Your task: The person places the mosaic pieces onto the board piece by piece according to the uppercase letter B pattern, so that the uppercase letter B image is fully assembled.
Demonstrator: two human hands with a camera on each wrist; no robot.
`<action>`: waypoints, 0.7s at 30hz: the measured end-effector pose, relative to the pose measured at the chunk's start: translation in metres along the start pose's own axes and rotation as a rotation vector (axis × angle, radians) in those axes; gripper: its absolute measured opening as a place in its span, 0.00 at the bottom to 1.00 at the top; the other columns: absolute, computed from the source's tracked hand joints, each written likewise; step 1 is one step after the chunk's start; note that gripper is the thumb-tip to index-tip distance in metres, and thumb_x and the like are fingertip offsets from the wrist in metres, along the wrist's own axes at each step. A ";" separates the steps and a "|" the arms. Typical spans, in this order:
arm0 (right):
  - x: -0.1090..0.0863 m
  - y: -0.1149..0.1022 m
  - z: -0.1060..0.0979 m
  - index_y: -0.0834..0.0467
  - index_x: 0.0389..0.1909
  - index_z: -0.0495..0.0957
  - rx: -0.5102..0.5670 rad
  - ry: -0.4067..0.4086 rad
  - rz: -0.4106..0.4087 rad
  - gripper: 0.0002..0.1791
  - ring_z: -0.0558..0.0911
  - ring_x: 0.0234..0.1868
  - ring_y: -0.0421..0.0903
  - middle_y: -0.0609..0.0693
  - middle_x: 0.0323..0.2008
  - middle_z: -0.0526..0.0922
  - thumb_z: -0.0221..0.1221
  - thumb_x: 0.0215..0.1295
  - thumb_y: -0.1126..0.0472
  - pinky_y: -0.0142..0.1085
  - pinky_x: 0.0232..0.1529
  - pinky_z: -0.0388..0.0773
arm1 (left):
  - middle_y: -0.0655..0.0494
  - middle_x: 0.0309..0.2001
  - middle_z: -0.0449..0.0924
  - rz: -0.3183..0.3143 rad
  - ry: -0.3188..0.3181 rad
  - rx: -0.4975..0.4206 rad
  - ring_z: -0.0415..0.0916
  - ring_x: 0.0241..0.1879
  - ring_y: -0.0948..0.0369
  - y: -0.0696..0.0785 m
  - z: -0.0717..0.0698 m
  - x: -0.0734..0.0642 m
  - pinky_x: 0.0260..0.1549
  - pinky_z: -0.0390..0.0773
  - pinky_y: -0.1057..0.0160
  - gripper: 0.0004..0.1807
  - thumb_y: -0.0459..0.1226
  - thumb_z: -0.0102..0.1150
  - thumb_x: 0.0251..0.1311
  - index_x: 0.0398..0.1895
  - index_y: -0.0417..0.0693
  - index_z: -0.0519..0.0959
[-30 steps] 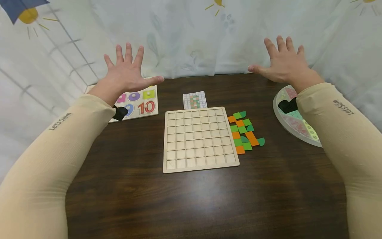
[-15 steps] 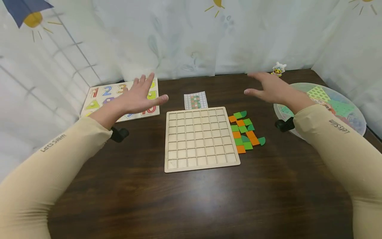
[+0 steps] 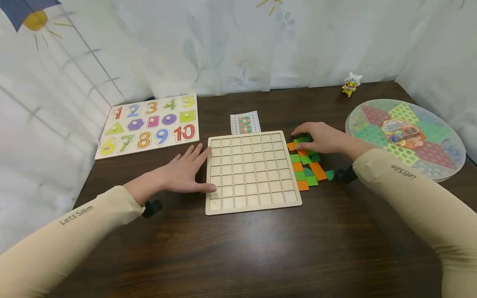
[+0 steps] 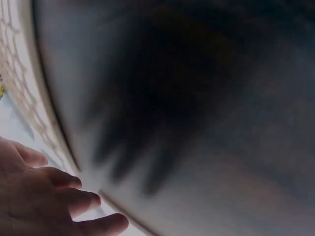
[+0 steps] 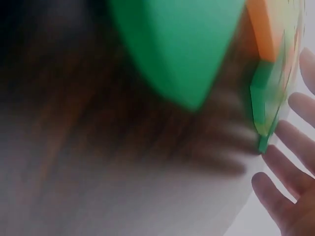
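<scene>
A square wooden grid board (image 3: 253,169) lies mid-table with its cells bare. My left hand (image 3: 182,171) is at the board's left side, fingers spread, with the thumb and fingertips right at its edge. The left wrist view shows that hand (image 4: 44,196) beside the board's rim (image 4: 49,105). Along the board's right side lie several orange and green tiles (image 3: 312,181), some square, some quarter-round. My right hand (image 3: 322,138) is over the upper tiles, its fingers loosely bent and covering some. In the right wrist view, a green tile (image 5: 187,49) looms close to the camera.
A small printed pattern card (image 3: 245,123) touches the board's far edge. To the left lies a number-and-shape puzzle (image 3: 152,119). On the right are a round, clear-covered game board (image 3: 372,118) and, behind it, a small yellow-and-white figurine (image 3: 350,86). Curtains (image 3: 231,49) line the back and sides.
Both hands have come down and back from raised positions: the left to the grid board's left edge, the right to the tiles. The number puzzle, figurine and round board are now uncovered.
</scene>
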State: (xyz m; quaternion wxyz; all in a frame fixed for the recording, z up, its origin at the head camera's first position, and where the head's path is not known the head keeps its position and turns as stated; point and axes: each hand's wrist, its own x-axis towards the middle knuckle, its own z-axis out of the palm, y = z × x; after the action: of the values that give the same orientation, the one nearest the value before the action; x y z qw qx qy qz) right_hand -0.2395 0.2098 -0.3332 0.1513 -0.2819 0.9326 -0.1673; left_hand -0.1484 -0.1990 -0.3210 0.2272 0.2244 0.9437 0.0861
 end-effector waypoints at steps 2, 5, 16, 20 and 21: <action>0.002 -0.001 0.001 0.62 0.66 0.77 -0.003 -0.011 -0.006 0.26 0.69 0.72 0.65 0.64 0.70 0.72 0.64 0.72 0.55 0.61 0.71 0.65 | 0.33 0.82 0.32 0.002 -0.008 0.017 0.33 0.81 0.33 -0.001 0.004 0.001 0.71 0.46 0.26 0.64 0.70 0.58 0.60 0.84 0.44 0.38; 0.003 -0.002 0.003 0.62 0.65 0.77 -0.004 -0.023 -0.006 0.26 0.67 0.73 0.66 0.65 0.72 0.69 0.64 0.71 0.56 0.61 0.72 0.64 | 0.33 0.82 0.31 0.001 -0.020 0.023 0.32 0.81 0.34 -0.002 0.008 0.001 0.71 0.46 0.26 0.66 0.70 0.61 0.57 0.84 0.44 0.38; 0.005 -0.009 0.006 0.61 0.60 0.80 0.009 -0.033 0.028 0.20 0.67 0.73 0.66 0.66 0.73 0.67 0.63 0.71 0.59 0.60 0.71 0.66 | 0.33 0.82 0.28 0.002 -0.026 0.051 0.30 0.81 0.34 -0.006 0.011 0.004 0.72 0.46 0.26 0.73 0.71 0.66 0.51 0.83 0.41 0.35; 0.005 -0.011 0.005 0.61 0.55 0.82 0.002 -0.024 0.026 0.16 0.69 0.71 0.66 0.66 0.72 0.68 0.64 0.69 0.60 0.60 0.69 0.68 | 0.33 0.82 0.28 0.009 -0.025 0.053 0.29 0.81 0.34 -0.007 0.011 0.006 0.71 0.46 0.25 0.73 0.70 0.67 0.51 0.83 0.41 0.35; 0.005 -0.011 0.004 0.61 0.54 0.82 0.001 -0.020 0.023 0.15 0.70 0.71 0.66 0.66 0.71 0.69 0.65 0.69 0.60 0.59 0.69 0.69 | 0.33 0.82 0.28 0.010 -0.025 0.054 0.29 0.81 0.34 -0.007 0.011 0.007 0.71 0.46 0.25 0.73 0.70 0.67 0.51 0.83 0.41 0.35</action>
State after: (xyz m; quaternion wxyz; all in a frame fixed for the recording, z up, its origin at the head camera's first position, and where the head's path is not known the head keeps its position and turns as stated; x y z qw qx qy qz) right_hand -0.2365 0.1971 -0.3336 0.1629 -0.2726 0.9341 -0.1632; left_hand -0.1511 -0.2017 -0.3354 0.2326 0.2361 0.9416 0.0591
